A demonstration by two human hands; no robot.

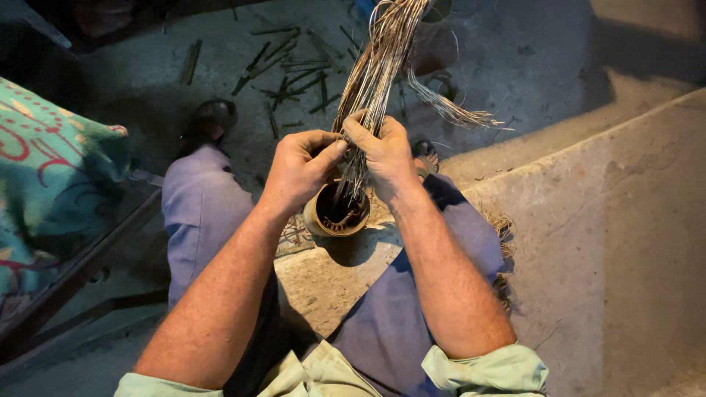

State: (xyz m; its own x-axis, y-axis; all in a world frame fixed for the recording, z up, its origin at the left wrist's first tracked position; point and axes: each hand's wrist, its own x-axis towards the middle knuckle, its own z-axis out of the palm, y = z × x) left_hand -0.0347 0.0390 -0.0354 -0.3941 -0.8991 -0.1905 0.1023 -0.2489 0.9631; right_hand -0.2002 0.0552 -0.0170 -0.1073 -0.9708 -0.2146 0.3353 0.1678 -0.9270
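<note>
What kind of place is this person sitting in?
Probably a rough craft workspace, maybe outdoors or in a shed. The floor is bare concrete, cut plant stalks litter it, and both hands grip a bundle of dry fibres above a small round pot.

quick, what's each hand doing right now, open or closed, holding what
Left hand: closed, grip on the bundle of dry fibre strands above the round basket base.
Right hand: closed on the same bundle, just beside the left.

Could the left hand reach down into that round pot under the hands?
Probably yes. The left hand is just above the round pot, whose mouth faces up. Only the bundle of dry fibres, which both hands grip and which dips into the pot, partly fills the opening.
</note>
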